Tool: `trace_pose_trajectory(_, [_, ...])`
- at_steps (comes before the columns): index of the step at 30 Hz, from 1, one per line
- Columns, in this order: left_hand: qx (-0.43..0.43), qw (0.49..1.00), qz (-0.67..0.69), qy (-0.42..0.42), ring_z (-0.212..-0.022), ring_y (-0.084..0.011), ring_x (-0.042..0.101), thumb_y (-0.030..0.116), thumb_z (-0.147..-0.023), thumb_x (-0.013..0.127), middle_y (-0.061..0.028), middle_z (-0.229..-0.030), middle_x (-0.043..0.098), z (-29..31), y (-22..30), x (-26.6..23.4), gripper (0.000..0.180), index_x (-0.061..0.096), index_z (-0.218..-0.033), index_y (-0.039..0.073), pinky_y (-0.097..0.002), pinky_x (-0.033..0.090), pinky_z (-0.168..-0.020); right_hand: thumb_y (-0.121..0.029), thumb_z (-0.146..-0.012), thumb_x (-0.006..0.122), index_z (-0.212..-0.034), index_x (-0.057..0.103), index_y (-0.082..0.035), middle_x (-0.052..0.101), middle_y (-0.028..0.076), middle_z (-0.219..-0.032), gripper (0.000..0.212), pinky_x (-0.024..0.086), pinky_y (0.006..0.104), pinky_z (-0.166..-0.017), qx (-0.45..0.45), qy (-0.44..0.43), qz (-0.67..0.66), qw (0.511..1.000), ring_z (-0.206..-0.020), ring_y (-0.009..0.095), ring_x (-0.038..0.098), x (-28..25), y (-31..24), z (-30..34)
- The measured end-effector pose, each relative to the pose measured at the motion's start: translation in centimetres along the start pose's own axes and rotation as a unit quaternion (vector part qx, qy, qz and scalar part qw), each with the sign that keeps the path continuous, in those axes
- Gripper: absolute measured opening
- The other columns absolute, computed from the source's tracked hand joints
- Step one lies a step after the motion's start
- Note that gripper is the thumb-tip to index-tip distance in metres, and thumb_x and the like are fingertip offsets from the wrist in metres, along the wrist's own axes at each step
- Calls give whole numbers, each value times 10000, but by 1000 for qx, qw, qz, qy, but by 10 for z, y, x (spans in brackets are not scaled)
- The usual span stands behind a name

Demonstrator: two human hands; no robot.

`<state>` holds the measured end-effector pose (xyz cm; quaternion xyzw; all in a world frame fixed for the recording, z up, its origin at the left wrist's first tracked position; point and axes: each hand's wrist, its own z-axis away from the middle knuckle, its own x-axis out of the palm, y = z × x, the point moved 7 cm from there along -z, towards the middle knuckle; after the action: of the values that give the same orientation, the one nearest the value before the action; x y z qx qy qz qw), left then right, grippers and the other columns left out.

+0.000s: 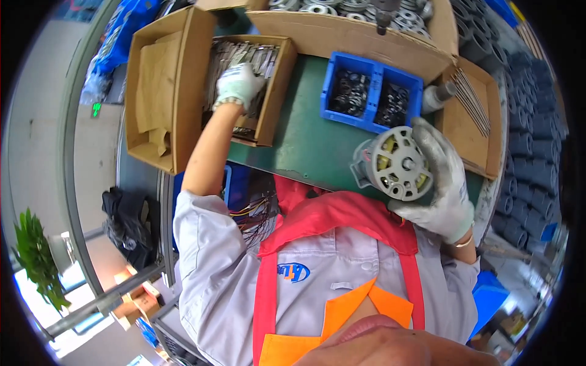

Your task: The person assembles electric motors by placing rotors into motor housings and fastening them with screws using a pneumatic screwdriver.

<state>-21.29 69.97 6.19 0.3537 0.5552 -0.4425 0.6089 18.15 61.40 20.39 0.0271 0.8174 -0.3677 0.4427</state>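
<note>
My gloved left hand (pixel 240 85) reaches into a cardboard box (pixel 279 91) of thin metal strips (pixel 259 58). Its fingers are curled down among the strips; whatever they grip is hidden. On the right, my gloved right hand (pixel 448 183) wraps around an electric motor (pixel 400 163) with a round grey slotted end cover. That cover faces up, and yellowish windings show through its slots. The motor is held over the front edge of the green work table (pixel 305 134), just below a blue divided bin (pixel 370 100) of small dark parts.
An open carton (pixel 162 91) stands at the left. Behind the table, a larger box (pixel 354 30) holds metal rings, with a tool tip (pixel 383 24) hanging above. Metal rods (pixel 473 100) lie in a shallow carton at the right, beside stacked grey cylinders (pixel 528 146).
</note>
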Motion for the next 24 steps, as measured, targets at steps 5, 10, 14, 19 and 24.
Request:
trace_pose_trajectory(5, [32, 931, 356, 73, -636, -159, 562, 308, -830, 662, -82, -734, 630, -8, -25, -1, 339, 657, -894, -25, -340, 457, -583, -342, -896, 679, -1370, 458, 31, 597, 188, -1268, 642, 461, 386, -1018, 108, 457, -240, 850, -1131, 277, 609, -113, 99, 51])
trace_pose_trajectory(10, [9, 746, 660, 82, -631, -102, 573, 125, -960, 509, -90, -841, 659, 76, 29, -53, 185, 602, -1053, -5, -225, 465, -571, -269, -961, 549, -1124, 692, -58, 711, 126, -1034, 303, 528, 344, -847, 331, 327, -30, 885, -965, 203, 668, -119, 281, 91])
trace_pose_trajectory(14, [35, 774, 632, -34, -621, -127, 595, 118, -955, 511, -87, -814, 643, 103, 79, -73, 225, 552, -1138, -7, -235, 469, -539, -294, -916, 548, -1115, 679, -105, 693, 133, -1071, 304, 516, 421, -862, 379, 56, 205, 901, -973, 303, 667, -49, 357, 91])
trace_pose_trajectory(19, [14, 755, 641, -135, -616, -128, 597, 139, -947, 553, -89, -826, 646, 132, 96, -71, 255, 537, -1147, -20, -241, 462, -521, -200, -880, 488, -1064, 618, -99, 640, 160, -1151, 247, 517, 475, -860, 416, -147, 405, 801, -1026, 344, 641, -29, 363, 62])
trace_pose_trajectory(24, [18, 707, 693, -138, -662, -108, 626, 159, -958, 545, -87, -831, 661, 144, 77, -70, 235, 527, -1130, 0, -211, 492, -547, -264, -872, 551, -1112, 610, -79, 645, 172, -1168, 309, 505, 456, -894, 418, -207, 433, 772, -1078, 344, 624, -41, 343, 56])
